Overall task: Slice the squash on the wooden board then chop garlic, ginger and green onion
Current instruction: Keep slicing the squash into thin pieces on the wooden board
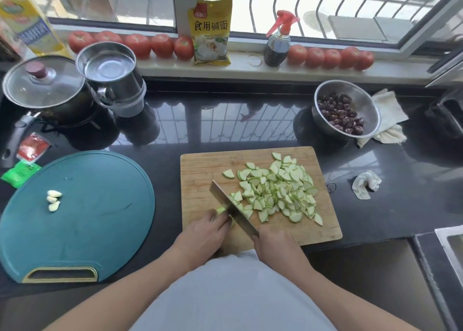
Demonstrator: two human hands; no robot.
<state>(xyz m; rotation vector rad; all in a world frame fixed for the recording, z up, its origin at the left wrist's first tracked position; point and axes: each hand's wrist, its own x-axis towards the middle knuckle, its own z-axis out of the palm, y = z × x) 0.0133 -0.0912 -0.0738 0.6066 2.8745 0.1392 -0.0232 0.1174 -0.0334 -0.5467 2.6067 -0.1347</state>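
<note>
On the wooden board point(200, 170), lying on the dark table point(225, 120) just ahead of the person, the right hand point(274, 243) is gripping the handle of a cleaver point(231, 206), fingers wrapped closed around it, with the blade running from the hand toward 11 o'clock. The left hand point(204, 228) is curling down at the blade's left side, pinning what looks like the last stub of squash point(221, 210), though most of that piece is sitting hidden under the fingers and the blade. To the blade's right, toward 2 o'clock across the board, a loose heap of squash slices point(278, 187) is lying, pale wedges with green rims, one stray slice resting apart at the heap's 10 o'clock edge. At 9 o'clock from the board, well apart, a round teal cutting board point(100, 205) is carrying three peeled garlic cloves point(53, 200) close together. At 1 o'clock, a steel bowl point(370, 110) is holding dark dried fruit.
</note>
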